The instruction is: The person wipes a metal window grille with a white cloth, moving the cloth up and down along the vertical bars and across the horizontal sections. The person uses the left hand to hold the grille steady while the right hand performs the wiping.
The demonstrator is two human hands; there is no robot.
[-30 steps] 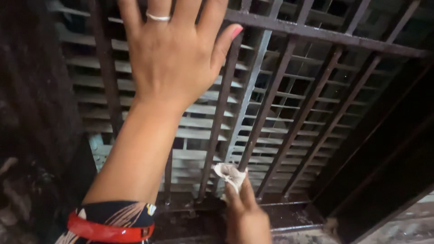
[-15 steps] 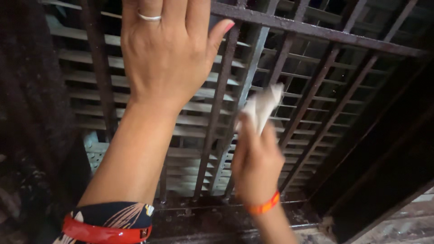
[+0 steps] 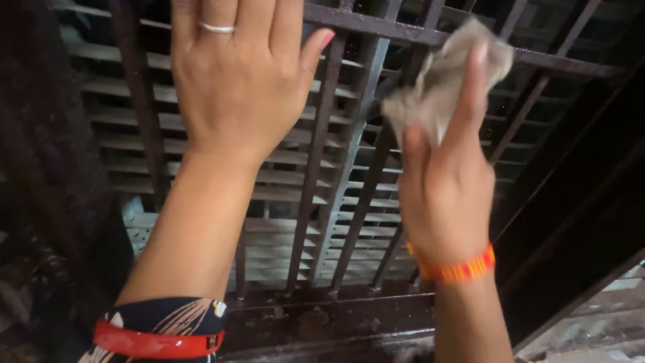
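A dark metal window grille of upright bars fills the view, with grey louvre slats behind it. My left hand, wearing a ring, lies flat with fingers spread against the bars at the upper left. My right hand is raised at the right and grips a crumpled greyish-white cloth, which it presses on the bars just below the horizontal crossbar. A red-orange thread band circles my right wrist.
A dark rough wall stands at the left. The rusty sill runs along the grille's foot. A dark frame post slants down at the right, with pale ground beyond it.
My right hand has carried the cloth from the foot of the bars up along them to near the crossbar. My left hand has stayed flat on the grille.
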